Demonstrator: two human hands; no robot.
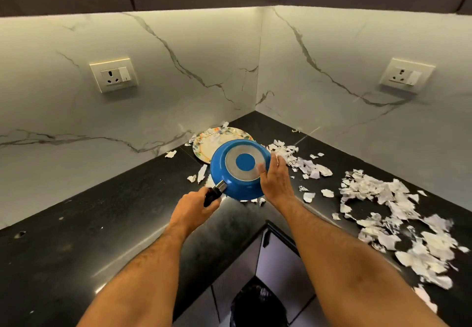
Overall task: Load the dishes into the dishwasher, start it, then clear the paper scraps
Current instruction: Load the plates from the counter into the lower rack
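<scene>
While the upturned blue frying pan is gripped by the left hand at its handle and steadied by the flat right hand, the floral plate beyond and paper scraps remain uncleared.

pan: was blue, with a grey ring on its base
pan handle: was black
plate: was cream, flower-patterned
paper scraps: were white
worktop: was black
wall: was white marble, grey-veined

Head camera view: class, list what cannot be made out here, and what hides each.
- Inside of the blue frying pan: its underside faces the camera.
- Floral plate: the pan and paper scraps cover part.
- Right hand: fingertips blurred.
- Black bin bag: cut by the bottom edge.
</scene>
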